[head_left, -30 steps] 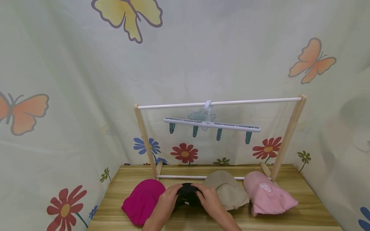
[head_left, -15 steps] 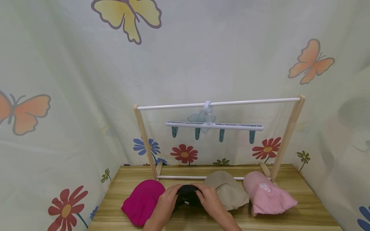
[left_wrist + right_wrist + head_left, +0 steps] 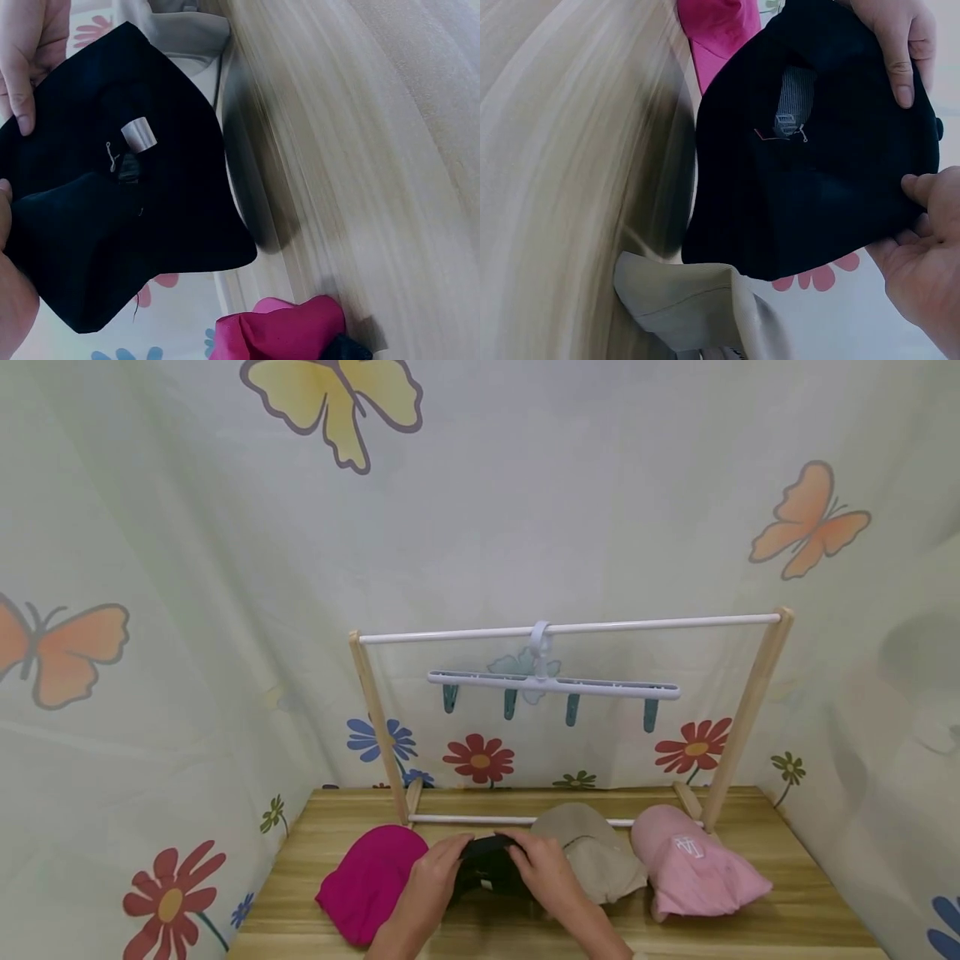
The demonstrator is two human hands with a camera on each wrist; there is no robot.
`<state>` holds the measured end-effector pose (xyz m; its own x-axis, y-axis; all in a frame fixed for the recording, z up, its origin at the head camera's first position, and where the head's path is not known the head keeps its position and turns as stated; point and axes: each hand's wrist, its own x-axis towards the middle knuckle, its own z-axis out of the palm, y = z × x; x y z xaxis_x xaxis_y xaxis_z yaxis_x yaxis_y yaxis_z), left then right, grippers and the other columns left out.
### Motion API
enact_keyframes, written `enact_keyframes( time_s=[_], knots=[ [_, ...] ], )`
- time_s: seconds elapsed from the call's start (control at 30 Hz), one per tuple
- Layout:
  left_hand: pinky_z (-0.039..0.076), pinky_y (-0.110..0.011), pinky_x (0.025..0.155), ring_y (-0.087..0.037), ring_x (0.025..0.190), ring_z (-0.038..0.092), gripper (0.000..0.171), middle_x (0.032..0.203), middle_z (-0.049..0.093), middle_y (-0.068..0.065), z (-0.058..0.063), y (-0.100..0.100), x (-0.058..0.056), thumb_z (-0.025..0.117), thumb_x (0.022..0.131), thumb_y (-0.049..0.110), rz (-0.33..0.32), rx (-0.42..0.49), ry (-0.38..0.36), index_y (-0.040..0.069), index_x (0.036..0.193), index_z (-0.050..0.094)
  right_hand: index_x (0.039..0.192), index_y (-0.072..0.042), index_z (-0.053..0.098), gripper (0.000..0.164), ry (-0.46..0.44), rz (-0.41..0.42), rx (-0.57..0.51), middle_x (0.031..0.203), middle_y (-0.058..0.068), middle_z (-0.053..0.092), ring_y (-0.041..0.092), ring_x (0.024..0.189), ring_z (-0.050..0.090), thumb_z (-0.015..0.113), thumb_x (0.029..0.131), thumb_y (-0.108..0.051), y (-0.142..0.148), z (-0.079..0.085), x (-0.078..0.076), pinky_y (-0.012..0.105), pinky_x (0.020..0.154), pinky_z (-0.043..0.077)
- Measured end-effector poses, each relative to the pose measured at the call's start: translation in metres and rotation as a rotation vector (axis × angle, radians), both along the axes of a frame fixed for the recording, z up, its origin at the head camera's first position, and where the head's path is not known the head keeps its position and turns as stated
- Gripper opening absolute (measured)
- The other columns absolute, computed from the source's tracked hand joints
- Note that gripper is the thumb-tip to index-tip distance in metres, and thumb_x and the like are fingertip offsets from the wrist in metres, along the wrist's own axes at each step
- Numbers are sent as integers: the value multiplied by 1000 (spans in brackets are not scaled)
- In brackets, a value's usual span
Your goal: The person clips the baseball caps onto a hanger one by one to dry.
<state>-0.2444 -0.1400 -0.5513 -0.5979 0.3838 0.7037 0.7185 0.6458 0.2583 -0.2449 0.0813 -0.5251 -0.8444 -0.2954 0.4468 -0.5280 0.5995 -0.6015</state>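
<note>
In head view, grips black cap (image 3: 492, 866) with left hand (image 3: 433, 872) and right hand (image 3: 547, 867), between magenta cap (image 3: 375, 881) and beige cap (image 3: 592, 856), over wooden table (image 3: 798, 881). From left wrist, shows pale label (image 3: 139, 134) inside black cap. From right wrist, pinches it from two sides, near beige cap.

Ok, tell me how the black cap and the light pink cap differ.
The black cap is held between the left hand and right hand, while the light pink cap lies on the table, untouched. The light pink cap bears white lettering; the black cap shows a pale tag. In the head view, hands partly cover the black cap, whereas none cover the light pink cap. Both look like soft fabric.
</note>
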Motion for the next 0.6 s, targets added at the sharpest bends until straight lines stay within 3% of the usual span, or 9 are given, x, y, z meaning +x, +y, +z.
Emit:
enact_keyframes(
  time_s=[0.2,0.3,0.47,0.6],
  knots=[
    [61,-31,76,-22,103,71,53,113,71,-9,2,0,0,81,74,-15,-2,-9,18,4,122,69,119,-10,72,24,34,11,6,108,12,76,18,83,73,66,97,-3,1,4,1,26,68,57],
    [61,-31,77,-21,103,71,51,114,71,-9,4,0,0,80,76,-15,-9,-10,29,3,123,69,120,-11,72,24,38,20,11,94,10,75,11,65,66,65,98,-3,2,5,0,23,60,52],
    [61,-31,78,-21,103,71,45,113,72,-9,8,0,0,78,81,-12,-22,-6,41,3,123,69,120,-11,72,24,30,27,10,69,0,62,-2,46,34,65,98,-3,6,8,-2,19,49,38],
    [61,-30,78,-20,103,71,44,113,72,-7,11,0,0,75,84,-10,-40,-3,30,5,125,69,118,-9,72,23,30,21,15,76,3,68,-3,47,35,65,97,-3,8,10,-1,18,50,38]
  ],
)
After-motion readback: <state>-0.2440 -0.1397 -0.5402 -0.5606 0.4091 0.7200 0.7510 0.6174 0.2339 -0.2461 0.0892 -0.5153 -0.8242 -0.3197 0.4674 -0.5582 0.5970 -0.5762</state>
